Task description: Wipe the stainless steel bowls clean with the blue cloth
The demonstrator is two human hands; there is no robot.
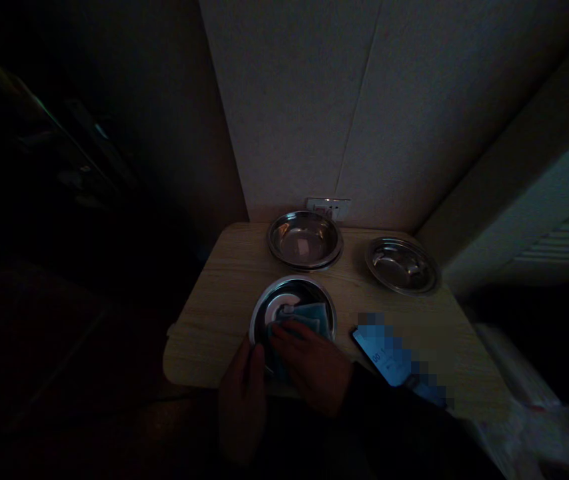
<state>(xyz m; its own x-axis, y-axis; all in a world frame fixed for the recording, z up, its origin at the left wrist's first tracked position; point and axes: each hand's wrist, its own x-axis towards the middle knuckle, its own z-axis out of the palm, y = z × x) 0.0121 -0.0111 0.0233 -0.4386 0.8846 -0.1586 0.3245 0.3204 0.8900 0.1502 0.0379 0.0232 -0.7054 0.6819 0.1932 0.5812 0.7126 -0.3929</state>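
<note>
A round stainless steel bowl [258, 303] rests near the front of the small wooden table. At its near left rim, my left hand [242, 393] is closed with the thumb and fingers pinching the edge. Inside the bowl lies a blue cloth [312, 312], partly folded over itself. My right hand [312, 367] reaches in over the near right rim, its fingers closed on the cloth and pressing it against the inner surface. The palm and fingers cover part of the cloth. Dim light blurs the finer detail.
Behind, near the wall socket [328, 207], stands a stack of steel bowls [304, 241]. More steel bowls [401, 266] sit at the back right. A lit phone [384, 353] lies right of my right hand on the wooden table [204, 333]. The wall borders the table's back edge.
</note>
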